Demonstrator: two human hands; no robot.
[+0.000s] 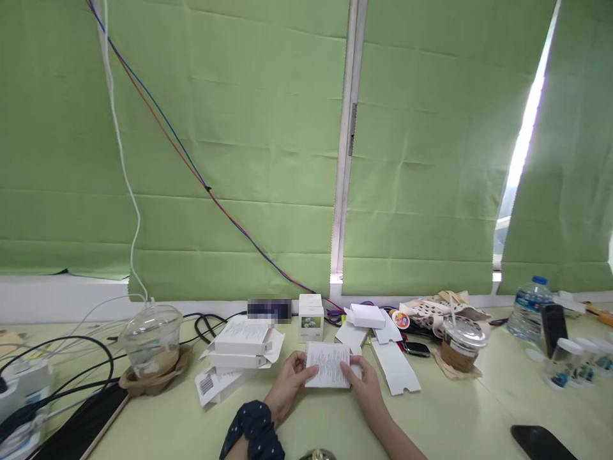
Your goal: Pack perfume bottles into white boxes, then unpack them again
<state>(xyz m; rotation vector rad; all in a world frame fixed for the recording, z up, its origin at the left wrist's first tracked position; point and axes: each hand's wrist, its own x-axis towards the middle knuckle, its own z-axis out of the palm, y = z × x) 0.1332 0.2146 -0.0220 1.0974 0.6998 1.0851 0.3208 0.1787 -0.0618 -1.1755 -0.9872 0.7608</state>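
Observation:
Both my hands hold a small white printed leaflet (328, 364) just above the pale green table (454, 415). My left hand (287, 383) pinches its left edge, a dark dotted scrunchie on the wrist. My right hand (364, 382) grips its right edge, fingers closed on the paper. A stack of white flat cartons (242, 348) lies just left of my hands. An upright small white box (311, 317) stands behind the leaflet. Unfolded white cartons (395, 365) lie to the right.
A domed plastic cup (152, 345) in a cardboard holder sits left, among black and white cables (71, 358). A lidded iced drink (460, 345), a patterned bag, a water bottle (529, 310), small jars (565, 364) and a black phone (543, 442) are right. Green blinds hang behind.

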